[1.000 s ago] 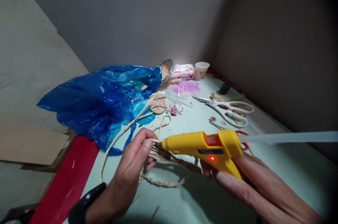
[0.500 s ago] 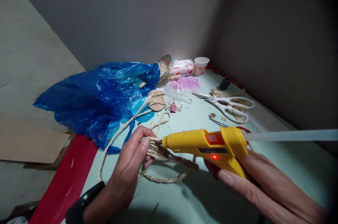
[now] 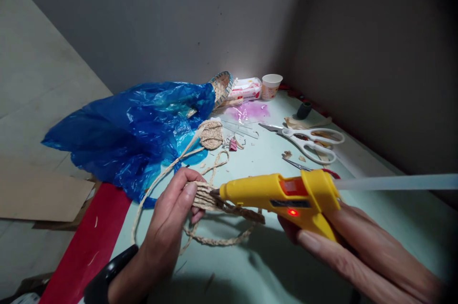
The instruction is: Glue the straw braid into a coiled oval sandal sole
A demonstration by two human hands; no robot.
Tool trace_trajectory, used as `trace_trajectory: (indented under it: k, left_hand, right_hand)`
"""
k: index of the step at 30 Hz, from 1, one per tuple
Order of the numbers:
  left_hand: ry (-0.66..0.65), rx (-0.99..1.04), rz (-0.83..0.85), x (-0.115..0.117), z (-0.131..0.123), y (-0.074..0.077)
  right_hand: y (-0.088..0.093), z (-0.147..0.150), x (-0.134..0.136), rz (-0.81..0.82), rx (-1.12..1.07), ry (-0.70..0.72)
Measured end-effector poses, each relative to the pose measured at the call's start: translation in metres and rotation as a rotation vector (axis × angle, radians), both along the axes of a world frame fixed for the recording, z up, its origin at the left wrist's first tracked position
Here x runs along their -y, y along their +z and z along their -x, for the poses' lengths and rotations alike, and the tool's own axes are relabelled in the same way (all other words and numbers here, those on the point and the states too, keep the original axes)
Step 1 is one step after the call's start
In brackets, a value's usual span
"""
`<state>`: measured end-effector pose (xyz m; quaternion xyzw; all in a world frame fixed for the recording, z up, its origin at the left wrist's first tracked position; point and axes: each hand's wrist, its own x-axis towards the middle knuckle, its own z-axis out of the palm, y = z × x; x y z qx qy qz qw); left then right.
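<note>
My left hand [image 3: 175, 208] pinches one end of a flat braided strip [image 3: 229, 207] made of pale cord rows, its far end darker and pointing right. In my right hand [image 3: 343, 242] is a yellow glue gun [image 3: 265, 192] with a red light lit and a clear glue stick [image 3: 393, 183] out of its back. The nozzle rests at the strip's surface, just right of my left fingers. A loop of braided cord [image 3: 223, 242] hangs below the strip. Behind it lies a coiled woven piece [image 3: 212, 135] with long cord tails.
A blue plastic bag [image 3: 132, 127] and small basket [image 3: 222, 87] lie at the back left. Beyond are a paper cup [image 3: 272, 86] and a red-white packet [image 3: 247, 89]. White-handled scissors [image 3: 304, 139], a dark spool [image 3: 304, 110] and a pink clip [image 3: 233, 144] are on the table.
My left hand and the strip have shifted slightly left, so the nozzle now meets the strip farther from my left fingers. The glue gun stays in my right hand.
</note>
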<state>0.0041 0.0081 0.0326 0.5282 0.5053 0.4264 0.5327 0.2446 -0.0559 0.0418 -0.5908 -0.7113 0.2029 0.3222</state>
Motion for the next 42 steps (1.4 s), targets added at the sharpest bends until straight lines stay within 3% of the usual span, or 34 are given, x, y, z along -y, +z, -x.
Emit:
trace_trajectory:
  k: [17,31,42]
  left_hand:
    - [0.067,0.037,-0.006,-0.0029,0.0022,0.0010]
    - [0.096,0.031,-0.027,-0.0030,-0.0006,0.0040]
    - [0.129,-0.008,-0.046,-0.0040,0.0002,0.0062]
  right_hand:
    - [-0.0054,-0.0009,0.0002,-0.078,-0.004,0.007]
    - [-0.0054,-0.0061,0.0029,0.029,-0.045,-0.026]
    - [-0.0036,-0.0044,0.0043,-0.058,-0.021,-0.012]
